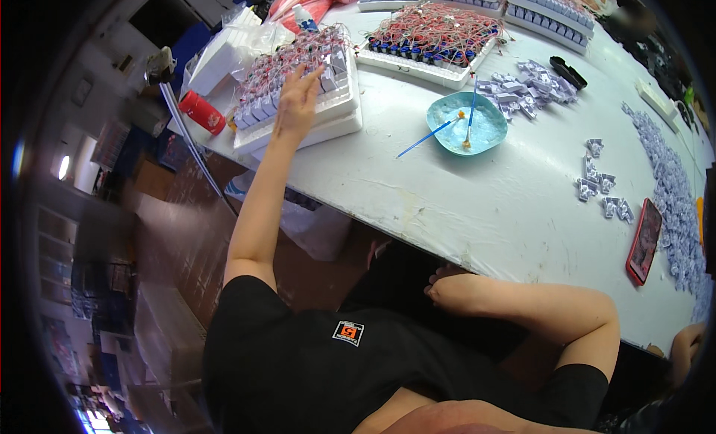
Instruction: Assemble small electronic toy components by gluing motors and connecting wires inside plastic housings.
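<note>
My left hand [297, 105] reaches over a white foam tray [343, 98] at the back left. Its fingers are stretched out and apart, over the rows of small pale plastic housings [262, 105] with red and white wires. Whether the fingertips touch a housing I cannot tell. My right hand [456, 291] is low, close to my lap, beside the table's front edge. Its fingers look curled in and partly hidden, so anything inside them does not show. Right of the left hand, a light-blue bowl [488, 141] holds two blue-handled brushes [432, 138] with yellowish tips.
A second foam tray [447, 76] carries wired dark-blue parts, with stacked trays [548, 20] behind. Loose pale plastic pieces [526, 91] lie near the bowl; more form a long pile [671, 188] at right. A red phone [644, 241] and a red can [201, 113] are on the table [358, 169].
</note>
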Tool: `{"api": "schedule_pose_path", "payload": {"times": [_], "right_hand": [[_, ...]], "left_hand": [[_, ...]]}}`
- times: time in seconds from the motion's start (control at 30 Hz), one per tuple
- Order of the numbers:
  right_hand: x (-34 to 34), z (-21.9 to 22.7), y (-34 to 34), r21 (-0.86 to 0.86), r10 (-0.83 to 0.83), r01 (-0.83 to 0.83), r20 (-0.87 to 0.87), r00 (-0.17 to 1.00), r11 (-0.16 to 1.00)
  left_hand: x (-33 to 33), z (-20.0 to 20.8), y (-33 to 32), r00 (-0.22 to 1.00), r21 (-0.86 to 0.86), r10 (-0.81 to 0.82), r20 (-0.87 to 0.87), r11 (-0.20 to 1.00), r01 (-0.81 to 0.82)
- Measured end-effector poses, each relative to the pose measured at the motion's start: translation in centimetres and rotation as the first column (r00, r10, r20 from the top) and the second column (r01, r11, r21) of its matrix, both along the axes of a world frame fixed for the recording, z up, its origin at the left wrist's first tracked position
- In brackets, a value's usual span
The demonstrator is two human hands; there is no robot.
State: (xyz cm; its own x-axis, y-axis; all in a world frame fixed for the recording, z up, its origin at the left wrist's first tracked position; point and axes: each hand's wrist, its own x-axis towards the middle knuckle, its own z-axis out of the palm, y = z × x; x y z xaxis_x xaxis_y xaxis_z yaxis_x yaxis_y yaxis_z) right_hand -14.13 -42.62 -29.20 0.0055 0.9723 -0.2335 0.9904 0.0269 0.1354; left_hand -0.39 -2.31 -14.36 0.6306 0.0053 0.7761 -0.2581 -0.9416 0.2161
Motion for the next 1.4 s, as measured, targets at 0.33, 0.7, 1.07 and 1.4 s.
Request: {"api": "schedule_pose_path", "payload": {"times": [0.33, 0.7, 1.07, 1.4], "right_hand": [[0.8, 5.3, 0.5, 0.033, -0.052, 0.073, -0.439, 0.897, 0.997], [1.6, 12.4, 3.4, 0.14, -0.025, 0.099, -0.455, 0.89, 0.985], [3.8, 15.5, 5.2, 0.516, -0.018, 0.239, -0.396, 0.918, 0.822], [12.3, 14.5, -9.3, 0.707, -0.677, 0.627, -0.289, 0.677, 0.325]], "left_hand": [[-4.6, 4.2, -3.1, 0.988, 0.055, -0.093, 0.126, 0.995, 0.086], [1.9, 1.4, 3.0, 0.996, 0.383, -0.074, -0.048, 0.92, 0.086], [3.7, 1.2, 3.8, 0.988, 0.423, -0.139, -0.063, 0.893, 0.153], [-6.0, 1.8, -9.6, 0.934, 0.091, -0.353, 0.06, 0.933, 0.347]]}}
